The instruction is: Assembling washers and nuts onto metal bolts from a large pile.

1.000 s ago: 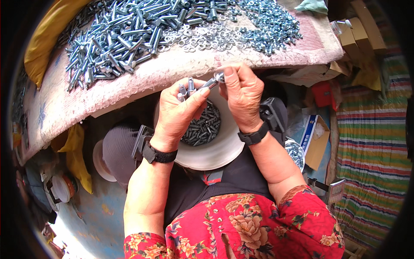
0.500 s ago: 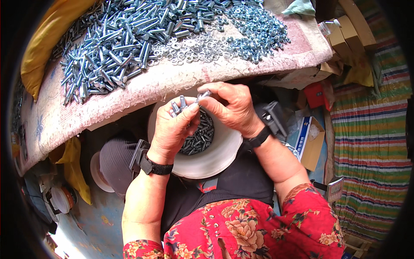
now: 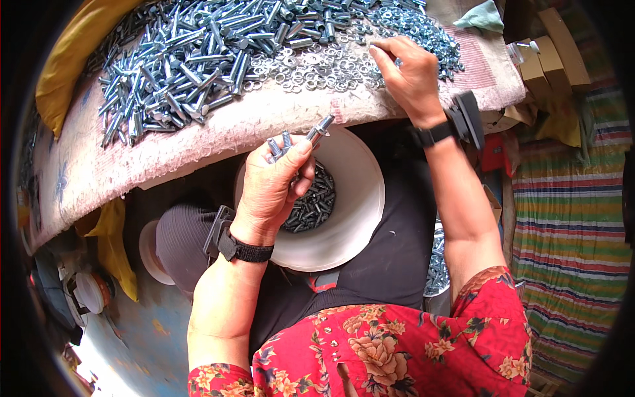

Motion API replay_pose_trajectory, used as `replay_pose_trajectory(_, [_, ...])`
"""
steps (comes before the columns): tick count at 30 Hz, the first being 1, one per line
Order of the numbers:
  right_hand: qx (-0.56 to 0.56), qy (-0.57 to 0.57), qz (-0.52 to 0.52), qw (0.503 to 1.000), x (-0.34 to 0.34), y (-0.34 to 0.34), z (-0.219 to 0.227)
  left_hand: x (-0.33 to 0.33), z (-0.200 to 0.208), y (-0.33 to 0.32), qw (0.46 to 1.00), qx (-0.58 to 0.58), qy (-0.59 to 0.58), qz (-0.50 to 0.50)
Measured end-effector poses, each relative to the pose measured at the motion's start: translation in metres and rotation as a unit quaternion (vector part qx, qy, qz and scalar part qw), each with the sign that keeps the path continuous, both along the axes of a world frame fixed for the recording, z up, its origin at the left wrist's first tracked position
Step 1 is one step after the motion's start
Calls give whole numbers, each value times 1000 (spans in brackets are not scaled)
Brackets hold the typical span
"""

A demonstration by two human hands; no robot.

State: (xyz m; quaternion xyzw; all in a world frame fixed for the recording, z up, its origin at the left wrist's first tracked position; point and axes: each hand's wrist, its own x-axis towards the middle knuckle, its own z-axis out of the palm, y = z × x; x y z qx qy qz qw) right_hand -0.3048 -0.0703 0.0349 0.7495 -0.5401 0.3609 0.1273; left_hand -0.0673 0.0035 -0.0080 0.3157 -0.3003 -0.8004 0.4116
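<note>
My left hand (image 3: 274, 175) is closed on several metal bolts above the white bucket. One bolt (image 3: 322, 127), with a washer around it, points up and right from between thumb and forefinger. Two more threaded ends (image 3: 279, 144) stick up beside the thumb. My right hand (image 3: 413, 76) is over the table, at the border of the flat washers (image 3: 314, 69) and the small nuts (image 3: 423, 30). Its thumb and forefinger tips come together; whatever is between them is too small to make out, and the other fingers are curled out of sight.
A big heap of bolts (image 3: 192, 66) lies left on the cloth-covered table (image 3: 476, 66). Between my legs the white bucket (image 3: 360, 205) holds dark metal pieces (image 3: 314, 205). A container of metal parts (image 3: 436, 264) stands by my right thigh. Cardboard boxes (image 3: 552, 66) are at right.
My right hand has left the bolt by my left hand and moved up and right to the washers and nuts. The left hand still grips its bolts; the washered one now shows plainly.
</note>
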Motion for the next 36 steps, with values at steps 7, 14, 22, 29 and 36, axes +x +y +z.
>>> replay_pose_trajectory(7, [20,-209,150,966,79,85,-10,7,1,7,999,4,30,-11])
replay_pose_trajectory(14, [-8,-288,99,952,98,109,-27,18,5,14,998,1,57,-31])
replay_pose_trajectory(22, [277,-471,197,814,80,111,16,31,19,15,996,-86,-8,-27])
replay_pose_trajectory(29, [271,-86,258,923,69,111,52,42,21,22,990,-46,63,-115])
replay_pose_trajectory(36, [296,-91,255,916,75,117,41,47,26,27,985,-152,-37,-67])
